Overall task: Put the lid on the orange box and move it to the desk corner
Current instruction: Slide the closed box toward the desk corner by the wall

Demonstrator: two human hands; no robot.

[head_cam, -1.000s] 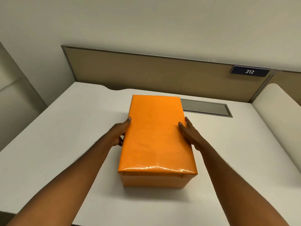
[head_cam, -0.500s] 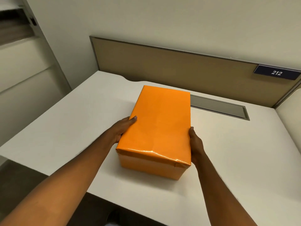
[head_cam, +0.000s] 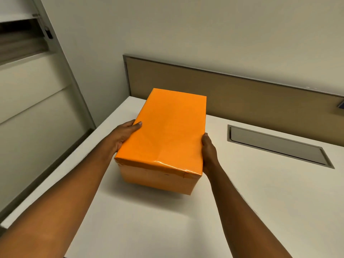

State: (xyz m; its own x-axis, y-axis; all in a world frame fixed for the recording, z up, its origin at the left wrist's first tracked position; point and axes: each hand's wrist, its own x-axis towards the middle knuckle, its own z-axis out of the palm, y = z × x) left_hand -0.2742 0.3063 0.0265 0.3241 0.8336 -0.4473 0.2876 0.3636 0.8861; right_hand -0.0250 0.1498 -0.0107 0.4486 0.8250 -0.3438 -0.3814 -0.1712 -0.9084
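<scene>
The orange box (head_cam: 158,177) has its orange lid (head_cam: 167,127) seated on top, covering it fully. It is held slightly above the white desk (head_cam: 260,192), with a shadow under its near end. My left hand (head_cam: 123,134) grips the box's left side, thumb on the lid's edge. My right hand (head_cam: 209,152) presses against the right side, its fingers hidden behind the box. The box points toward the desk's far left corner (head_cam: 130,99).
A tan partition panel (head_cam: 242,95) runs along the desk's back edge. A grey recessed cable hatch (head_cam: 277,146) lies in the desktop to the right. The desk's left edge drops off beside a pale wall with a metal frame (head_cam: 63,62).
The box has travelled left and away from the cable hatch, toward the far left corner, and has been lifted off the desk. Both hands stay clamped on its sides.
</scene>
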